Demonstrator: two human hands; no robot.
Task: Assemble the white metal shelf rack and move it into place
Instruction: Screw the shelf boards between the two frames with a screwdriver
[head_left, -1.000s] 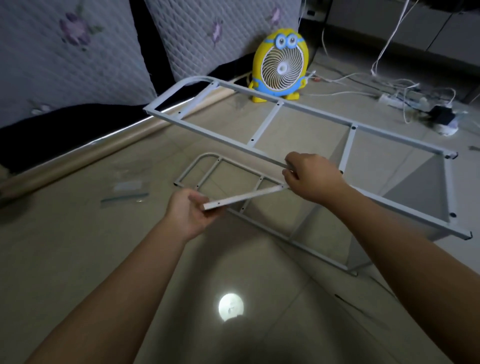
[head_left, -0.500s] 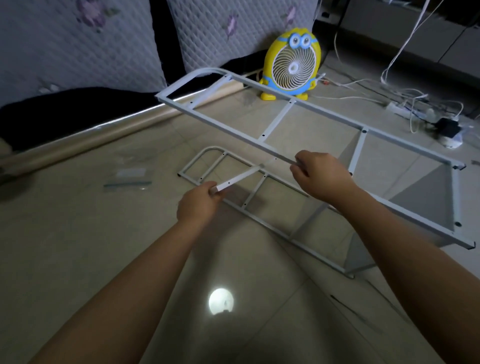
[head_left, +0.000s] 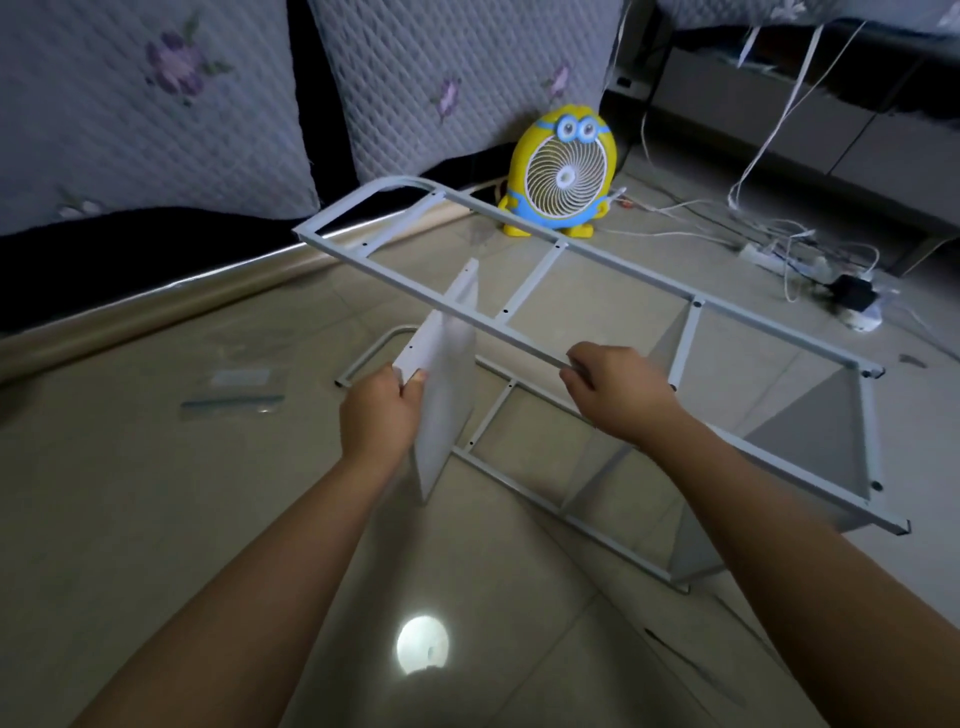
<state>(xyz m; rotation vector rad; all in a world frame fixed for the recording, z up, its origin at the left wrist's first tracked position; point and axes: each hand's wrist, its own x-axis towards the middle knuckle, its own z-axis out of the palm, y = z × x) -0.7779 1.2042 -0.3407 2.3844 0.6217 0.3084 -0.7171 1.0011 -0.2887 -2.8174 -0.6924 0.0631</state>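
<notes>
A white ladder-shaped side frame is raised above the floor, and my right hand grips its near rail. A second side frame lies flat on the floor beneath it. At the right end a grey shelf panel stands between the two frames. My left hand pinches the near corner of a loose white shelf panel, which stands tilted on edge with its top end just under the raised frame's near rail.
A yellow cartoon-shaped fan stands on the tiled floor behind the frame. Cables and a power strip lie at the right. A clear plastic bag lies on the floor at the left. Quilted cushions line the back.
My left hand has turned the loose panel from nearly flat and edge-on to upright, its broad face now showing. My right hand keeps its hold on the raised frame's rail.
</notes>
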